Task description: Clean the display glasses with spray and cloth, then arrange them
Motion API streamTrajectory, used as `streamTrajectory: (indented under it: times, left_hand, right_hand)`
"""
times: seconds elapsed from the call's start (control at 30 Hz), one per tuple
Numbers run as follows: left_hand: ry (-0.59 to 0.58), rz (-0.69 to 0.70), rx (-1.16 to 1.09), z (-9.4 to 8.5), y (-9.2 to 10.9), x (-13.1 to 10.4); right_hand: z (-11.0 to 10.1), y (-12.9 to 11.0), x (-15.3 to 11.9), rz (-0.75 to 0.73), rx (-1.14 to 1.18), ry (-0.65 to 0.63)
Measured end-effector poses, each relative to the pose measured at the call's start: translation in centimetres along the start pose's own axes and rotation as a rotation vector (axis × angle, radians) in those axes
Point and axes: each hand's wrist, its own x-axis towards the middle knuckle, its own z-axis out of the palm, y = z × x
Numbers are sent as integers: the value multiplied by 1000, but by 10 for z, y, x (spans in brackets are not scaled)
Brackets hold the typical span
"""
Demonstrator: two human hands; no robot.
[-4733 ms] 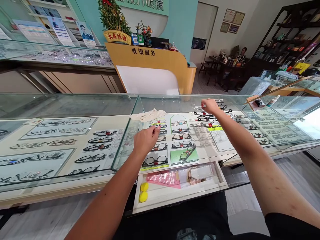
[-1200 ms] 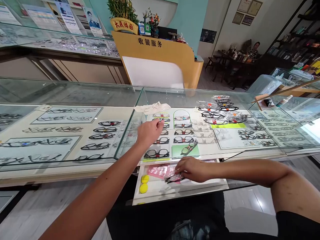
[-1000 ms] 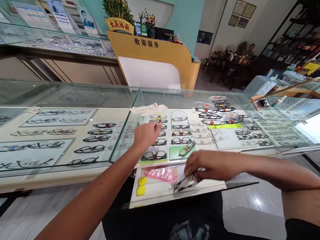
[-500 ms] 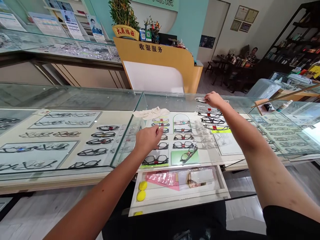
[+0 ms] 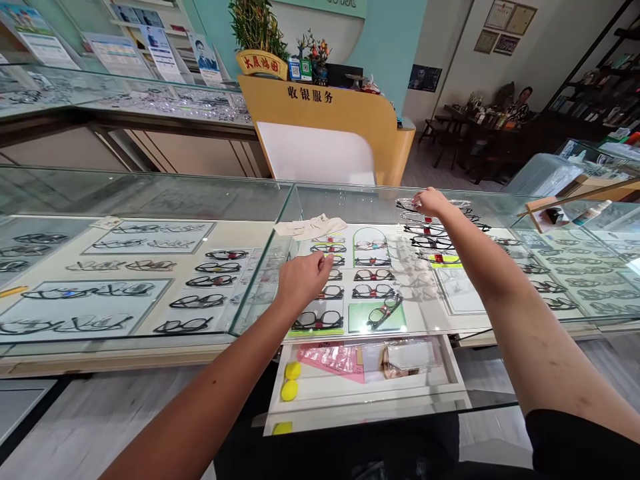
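My left hand (image 5: 304, 279) is closed above the glass counter, over the columns of glasses; whatever it may hold is too small to make out. Farther away, my right hand (image 5: 431, 202) has its fingers pinched at a pair of glasses (image 5: 407, 204) at the far end of a column on the glass top. Several dark-framed glasses (image 5: 427, 241) with red tags lie nearer in that column. A crumpled cream cloth (image 5: 313, 227) rests on the counter beyond my left hand. Under the glass are rows of glasses (image 5: 373, 275).
An open drawer (image 5: 367, 402) with a pink bag (image 5: 334, 360) and yellow round cases (image 5: 290, 390) juts out below the counter. The wooden cash desk (image 5: 320, 110) stands behind. At the right are a wooden stand (image 5: 547, 212) and a spray bottle (image 5: 593, 213). A person sits far back.
The view has shifted slightly left, so the scene appears farther right. My right hand remains at the far glasses, and my left hand stays closed over the counter.
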Motion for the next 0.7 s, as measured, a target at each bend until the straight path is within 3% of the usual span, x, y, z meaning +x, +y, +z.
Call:
streamTrajectory:
  times: [0.13,0.3,0.4,0.47,0.53,0.7]
  left_hand:
    - [9,7,1,0,0,0]
    - [5,-4,22,2,1,1]
    - [9,-4,34,2,1,1]
    - [9,7,46,2,3,1]
    - [8,16,63,2,4,-1]
    - [43,48,70,4,4,-1]
  right_hand:
    - [-26,-13,-13,105,41,42]
    - [-64,-49,-50,196,78,269]
    - [-77,-60,-84,233,186,428]
    - [-77,-47,-110,254,252,535]
    - [-71,-17,-139,337,246,601]
    - [-35,80,-227,927,156,546]
